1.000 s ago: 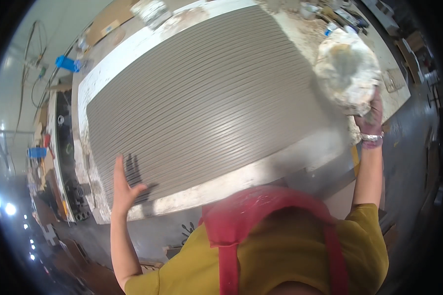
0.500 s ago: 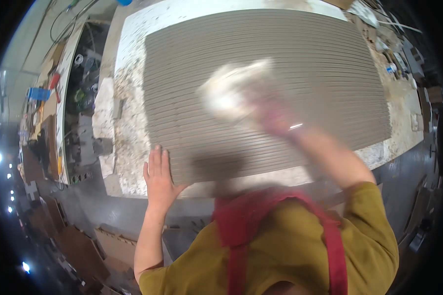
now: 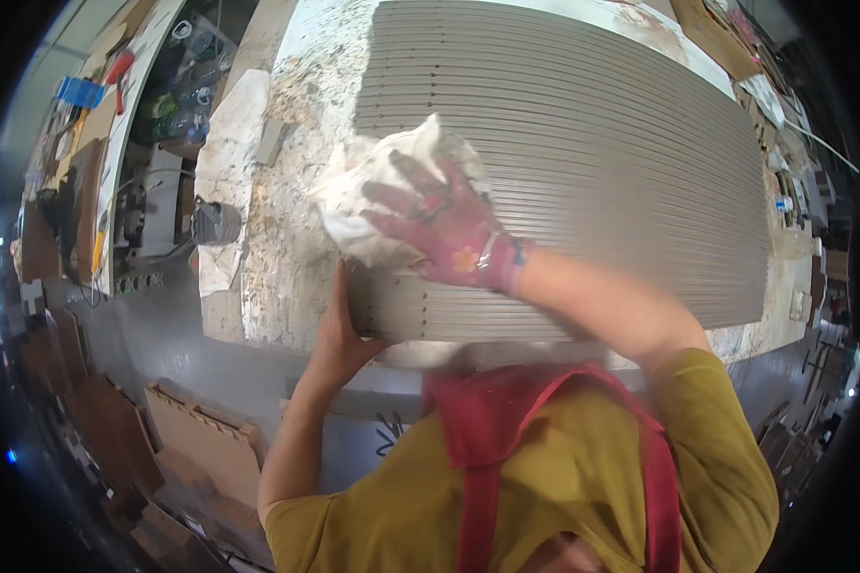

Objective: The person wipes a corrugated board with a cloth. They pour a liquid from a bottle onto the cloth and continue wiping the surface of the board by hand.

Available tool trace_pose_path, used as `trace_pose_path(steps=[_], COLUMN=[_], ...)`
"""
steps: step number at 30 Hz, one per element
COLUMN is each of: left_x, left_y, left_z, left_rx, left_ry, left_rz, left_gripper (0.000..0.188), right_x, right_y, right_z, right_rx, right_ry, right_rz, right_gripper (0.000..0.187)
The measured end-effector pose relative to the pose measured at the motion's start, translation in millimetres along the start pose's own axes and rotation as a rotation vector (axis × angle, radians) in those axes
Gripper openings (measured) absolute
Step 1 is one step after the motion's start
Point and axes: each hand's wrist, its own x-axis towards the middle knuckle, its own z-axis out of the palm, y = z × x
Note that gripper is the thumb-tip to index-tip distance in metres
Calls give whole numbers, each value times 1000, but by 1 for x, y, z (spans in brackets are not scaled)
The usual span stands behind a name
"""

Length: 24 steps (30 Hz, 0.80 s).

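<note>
My right hand (image 3: 444,224) wears a stained pink-purple glove with a flower print. Its fingers are spread over a crumpled white cloth (image 3: 354,196), pressing it onto the left part of a ridged grey-brown panel (image 3: 583,181). Rows of small dark dots run across the ridges near the panel's left side. Bare, my left hand (image 3: 339,334) rests at the panel's near left corner, fingers stretched along the edge and thumb pointing right. Its fingertips lie close to the cloth's lower edge, and some fingers are hidden from view.
Beneath the panel is a worktable (image 3: 287,224) with a worn, spotted white surface. A small grey block (image 3: 273,141) and a dark round motor-like part (image 3: 217,222) are at its left. Further left stands a shelf with bottles (image 3: 177,100). Cardboard (image 3: 201,430) leans below.
My right hand has swept the cloth left and slightly nearer, to the panel's left side. My left hand, flat before, has turned on edge at the corner. The view has shifted.
</note>
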Motion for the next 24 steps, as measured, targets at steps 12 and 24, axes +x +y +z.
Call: trace_pose_path(steps=[12, 24], left_x=[158, 255], left_y=[-4, -10], left_z=[-16, -26], left_rx=[-871, -1107], left_ry=[142, 211], left_rz=[-10, 48], left_gripper=[84, 86], right_x=[-131, -49], right_y=[154, 139], right_z=[-64, -48], right_rx=[-293, -293], right_ry=[-43, 6], right_rz=[687, 618], right_gripper=[44, 40])
